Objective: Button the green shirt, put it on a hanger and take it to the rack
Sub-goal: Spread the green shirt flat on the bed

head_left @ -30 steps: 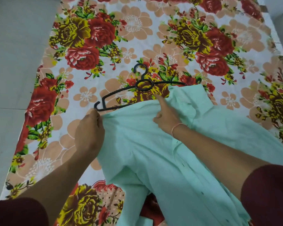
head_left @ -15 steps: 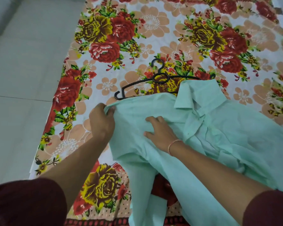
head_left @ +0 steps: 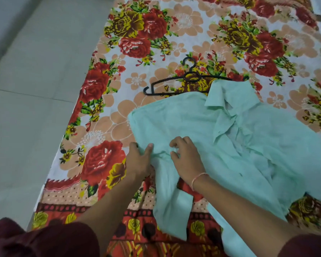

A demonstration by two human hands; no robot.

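The pale green shirt lies face up on a flowered bedsheet, collar at the far side and the front placket partly apart with white showing inside. A black plastic hanger lies flat just beyond the collar, its right end under the shirt. My left hand pinches the cloth at the shirt's left edge, near where the sleeve starts. My right hand rests on the shirt beside it, fingers curled into a fold of cloth. The left sleeve hangs toward me.
The flowered bedsheet covers the bed. Its left edge runs along a grey tiled floor. My dark red sleeves fill the lower corners.
Both hands have slid down from the shirt's left shoulder toward the sleeve. The collar and front now lie spread out, and the view has shifted so the hanger sits farther right.
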